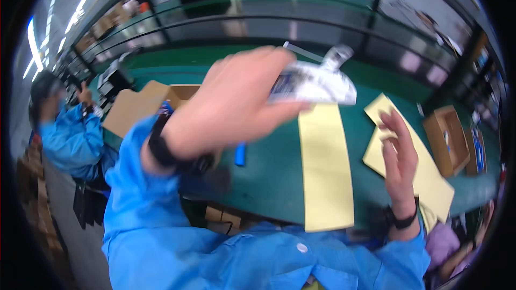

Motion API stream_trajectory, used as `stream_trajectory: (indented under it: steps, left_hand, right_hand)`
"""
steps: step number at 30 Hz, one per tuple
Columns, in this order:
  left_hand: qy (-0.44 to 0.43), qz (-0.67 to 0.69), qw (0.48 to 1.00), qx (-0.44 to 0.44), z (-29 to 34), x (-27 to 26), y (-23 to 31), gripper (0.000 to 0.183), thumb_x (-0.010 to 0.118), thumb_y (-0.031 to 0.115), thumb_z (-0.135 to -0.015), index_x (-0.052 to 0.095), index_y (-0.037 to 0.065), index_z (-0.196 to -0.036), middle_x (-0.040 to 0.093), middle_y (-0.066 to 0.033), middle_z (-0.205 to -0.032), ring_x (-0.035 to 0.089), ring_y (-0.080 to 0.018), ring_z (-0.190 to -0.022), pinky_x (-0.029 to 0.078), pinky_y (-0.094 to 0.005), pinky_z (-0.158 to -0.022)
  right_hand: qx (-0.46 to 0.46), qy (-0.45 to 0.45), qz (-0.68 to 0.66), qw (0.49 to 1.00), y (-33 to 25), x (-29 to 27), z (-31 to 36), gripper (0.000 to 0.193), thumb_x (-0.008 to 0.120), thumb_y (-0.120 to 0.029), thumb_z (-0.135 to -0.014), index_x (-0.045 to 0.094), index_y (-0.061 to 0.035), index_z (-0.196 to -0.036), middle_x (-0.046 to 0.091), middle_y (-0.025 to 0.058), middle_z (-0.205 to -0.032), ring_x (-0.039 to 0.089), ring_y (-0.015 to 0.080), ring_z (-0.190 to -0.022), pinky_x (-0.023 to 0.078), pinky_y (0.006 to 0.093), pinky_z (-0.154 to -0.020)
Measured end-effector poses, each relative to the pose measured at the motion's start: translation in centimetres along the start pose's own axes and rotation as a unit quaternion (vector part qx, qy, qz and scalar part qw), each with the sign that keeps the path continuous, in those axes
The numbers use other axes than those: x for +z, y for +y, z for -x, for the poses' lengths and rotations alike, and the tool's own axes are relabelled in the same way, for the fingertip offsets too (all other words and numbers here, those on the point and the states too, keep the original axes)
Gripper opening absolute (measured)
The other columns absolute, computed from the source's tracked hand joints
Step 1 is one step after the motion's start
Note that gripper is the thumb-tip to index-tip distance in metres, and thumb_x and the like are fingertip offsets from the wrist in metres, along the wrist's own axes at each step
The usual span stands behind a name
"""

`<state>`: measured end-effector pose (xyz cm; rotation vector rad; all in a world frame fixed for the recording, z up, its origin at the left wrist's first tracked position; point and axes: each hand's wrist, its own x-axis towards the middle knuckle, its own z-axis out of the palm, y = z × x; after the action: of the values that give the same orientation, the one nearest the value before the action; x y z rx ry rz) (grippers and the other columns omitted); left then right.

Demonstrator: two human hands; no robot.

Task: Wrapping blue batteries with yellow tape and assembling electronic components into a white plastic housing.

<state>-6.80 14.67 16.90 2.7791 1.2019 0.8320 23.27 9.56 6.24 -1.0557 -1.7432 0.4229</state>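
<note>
Raised over the table, my left hand is closed on a silvery-white packet-like thing with a dark patch near the fingers. Motion blur hides exactly what it is; a small rolled or folded end sticks up from its top. Below it a long yellow sheet lies lengthwise, reaching the table's near edge. To the right my right hand is held with fingers apart and nothing in them, in front of a few overlapping yellow sheets.
A small blue object lies on the green table. An opened cardboard box stands at left, partly behind my arm. Cardboard trays sit at the right. Another person in blue works at far left; a lilac sleeve shows lower right.
</note>
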Motion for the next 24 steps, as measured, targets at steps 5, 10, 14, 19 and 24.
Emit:
stream_trajectory:
  steps: [5,10,14,19,24]
  left_hand:
    - [-0.038,0.179,0.983,-0.024,6.0,5.8,5.6,0.059,0.079,0.025,-0.073,0.055,-0.002,-0.119,0.056,-0.0152,-0.089,0.058,-0.0307,-0.079,0.047,-0.0354,-0.07]
    - [-0.056,0.238,0.97,0.005,8.0,12.5,6.0,0.061,0.08,0.028,-0.072,0.055,0.0,-0.12,0.059,-0.0156,-0.094,0.059,-0.0304,-0.082,0.048,-0.0357,-0.073]
    - [-0.091,0.261,0.961,-0.022,7.9,14.4,5.1,0.06,0.079,0.028,-0.073,0.055,0.001,-0.121,0.059,-0.0153,-0.101,0.059,-0.0304,-0.091,0.048,-0.036,-0.08]
    - [-0.01,0.286,0.957,-0.042,6.2,14.7,3.9,0.04,0.073,0.024,-0.08,0.057,0.003,-0.111,0.056,-0.012,-0.118,0.047,-0.0315,-0.117,0.038,-0.0404,-0.098]
    - [-0.004,0.274,0.96,-0.054,4.3,16.2,4.6,0.015,0.056,0.019,-0.092,0.057,0.003,-0.095,0.054,-0.0118,-0.122,0.043,-0.0317,-0.123,0.035,-0.0397,-0.101]
  right_hand:
    - [0.019,-0.102,-0.016,0.994,-1.2,0.5,0.3,0.04,0.054,-0.014,-0.095,0.05,0.0,-0.131,0.065,0.0156,-0.113,0.063,0.0256,-0.102,0.049,0.0356,-0.087]
    - [0.192,-0.223,-0.114,0.949,1.1,2.2,0.5,0.022,0.058,-0.013,-0.094,0.062,0.0017,-0.11,0.067,0.008,-0.089,0.064,0.0123,-0.08,0.052,0.0258,-0.073]
    - [0.195,-0.203,-0.1,0.954,1.9,2.2,0.7,0.011,0.06,-0.008,-0.092,0.063,0.0009,-0.098,0.064,0.0042,-0.08,0.06,0.0076,-0.071,0.05,0.0225,-0.066]
    - [0.145,-0.155,-0.045,0.976,1.4,2.2,1.1,0.006,0.062,-0.007,-0.088,0.064,-0.0018,-0.091,0.065,0.0084,-0.074,0.062,0.0141,-0.065,0.049,0.028,-0.061]
    - [0.079,-0.143,-0.038,0.986,1.2,2.5,1.3,0.005,0.063,-0.005,-0.086,0.064,-0.0018,-0.09,0.064,0.0107,-0.077,0.063,0.0193,-0.066,0.049,0.0291,-0.06]
